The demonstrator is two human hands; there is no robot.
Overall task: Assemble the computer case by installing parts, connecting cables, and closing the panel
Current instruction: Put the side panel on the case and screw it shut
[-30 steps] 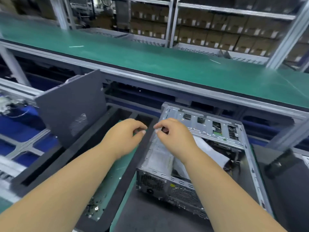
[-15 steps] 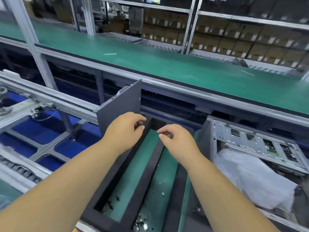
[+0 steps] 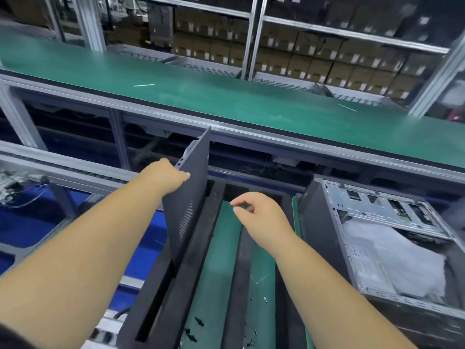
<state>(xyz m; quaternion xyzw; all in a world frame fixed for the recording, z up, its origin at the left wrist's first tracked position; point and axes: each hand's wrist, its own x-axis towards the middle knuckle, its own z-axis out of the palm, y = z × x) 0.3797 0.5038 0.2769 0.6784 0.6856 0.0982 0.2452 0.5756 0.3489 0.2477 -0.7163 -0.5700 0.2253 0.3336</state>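
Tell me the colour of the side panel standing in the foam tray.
Dark grey, with a patch of small vent holes; the head view shows the side panel clearly.

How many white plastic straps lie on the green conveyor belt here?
2. One strap lies on the belt at the left; the other strap lies toward the right, near the far edge. More may be out of frame.

Left hand (image 3: 167, 178) moved from mid-air near the right hand out to the side panel (image 3: 187, 197), now on its left edge, thumb across the panel's face; other fingers hidden behind it. Right hand (image 3: 259, 217) now apart from the left, over the black foam tray (image 3: 196, 260), fingers loosely curled, holding nothing. View swung left: computer case (image 3: 382, 238) now at right edge.
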